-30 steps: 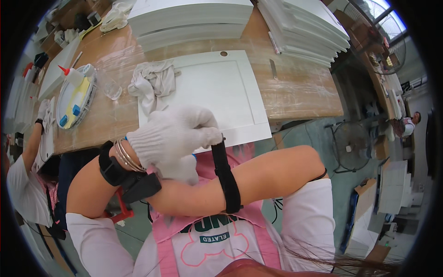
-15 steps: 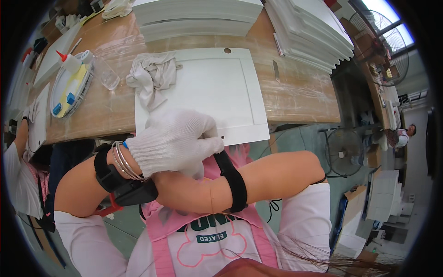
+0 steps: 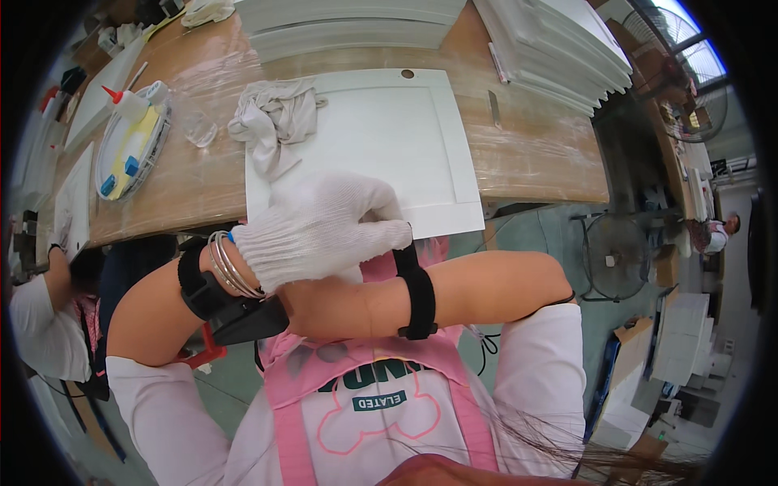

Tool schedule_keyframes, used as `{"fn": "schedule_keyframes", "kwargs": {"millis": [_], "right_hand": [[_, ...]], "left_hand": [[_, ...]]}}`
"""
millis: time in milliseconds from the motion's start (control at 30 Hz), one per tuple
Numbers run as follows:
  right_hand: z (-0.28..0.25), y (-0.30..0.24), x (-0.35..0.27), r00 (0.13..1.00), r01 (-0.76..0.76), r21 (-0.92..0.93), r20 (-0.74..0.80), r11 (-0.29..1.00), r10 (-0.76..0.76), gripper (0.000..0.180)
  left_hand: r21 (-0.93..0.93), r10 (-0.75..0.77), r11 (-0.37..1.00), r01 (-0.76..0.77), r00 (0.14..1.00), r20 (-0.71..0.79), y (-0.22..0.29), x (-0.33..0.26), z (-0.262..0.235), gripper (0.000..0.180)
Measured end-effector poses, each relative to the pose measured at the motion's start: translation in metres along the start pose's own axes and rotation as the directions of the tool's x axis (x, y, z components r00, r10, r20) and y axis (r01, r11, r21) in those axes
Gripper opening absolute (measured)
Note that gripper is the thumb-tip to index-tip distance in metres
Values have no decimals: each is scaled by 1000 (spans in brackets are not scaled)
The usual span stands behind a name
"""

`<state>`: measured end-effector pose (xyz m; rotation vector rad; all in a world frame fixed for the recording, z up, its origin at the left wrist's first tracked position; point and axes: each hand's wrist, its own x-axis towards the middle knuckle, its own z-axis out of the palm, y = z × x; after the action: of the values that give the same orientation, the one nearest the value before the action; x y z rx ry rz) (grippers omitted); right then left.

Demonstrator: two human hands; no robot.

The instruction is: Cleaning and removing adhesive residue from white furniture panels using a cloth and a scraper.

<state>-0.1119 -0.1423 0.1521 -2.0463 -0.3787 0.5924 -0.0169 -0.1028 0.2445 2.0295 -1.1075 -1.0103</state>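
My left hand (image 3: 332, 227), in a white knitted glove, is closed, with thumb and fingers pinching the free end of a black strap (image 3: 419, 296). This strap is wrapped around my right forearm, which lies across my body. Where that forearm passes behind my left wrist it disappears, so my right hand is hidden. Silver bangles (image 3: 229, 267) and another black strap with a dark device (image 3: 250, 320) are on my left forearm. Beyond the glove, a white recessed panel (image 3: 389, 154) lies at the table edge, with a crumpled whitish cloth (image 3: 275, 125) on its left part.
Stacks of white panels (image 3: 348, 28) stand at the back of the film-covered table (image 3: 543, 154). An oval tray (image 3: 134, 154) holds a red-tipped white bottle (image 3: 126, 104) and blue pieces. A clear cup (image 3: 198, 130) is beside it. Another person (image 3: 49, 316) is at left; a fan (image 3: 616, 255) stands right.
The whole view has shifted slightly, so the scene sits higher and further right. My left hand keeps its pinch on the strap end, which now points more nearly straight away from me.
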Motion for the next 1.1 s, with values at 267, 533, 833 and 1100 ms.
{"fn": "schedule_keyframes", "kwargs": {"millis": [267,533,833,1100], "right_hand": [[-32,-48,-21,950,-308,422,182,853,253,19],[18,7,-5,781,260,-849,-94,459,-617,25],[2,13,-12,813,305,-730,-135,612,-567,21],[0,18,-12,856,368,-461,-170,807,-488,21]], "left_hand": [[45,-62,997,60,997,41,18,-9,-8,29],[-15,41,999,-41,999,16,14,-12,-2,21],[163,297,943,-289,954,-28,10,-13,8,21],[324,390,860,-394,917,79,8,-14,10,14]]}}
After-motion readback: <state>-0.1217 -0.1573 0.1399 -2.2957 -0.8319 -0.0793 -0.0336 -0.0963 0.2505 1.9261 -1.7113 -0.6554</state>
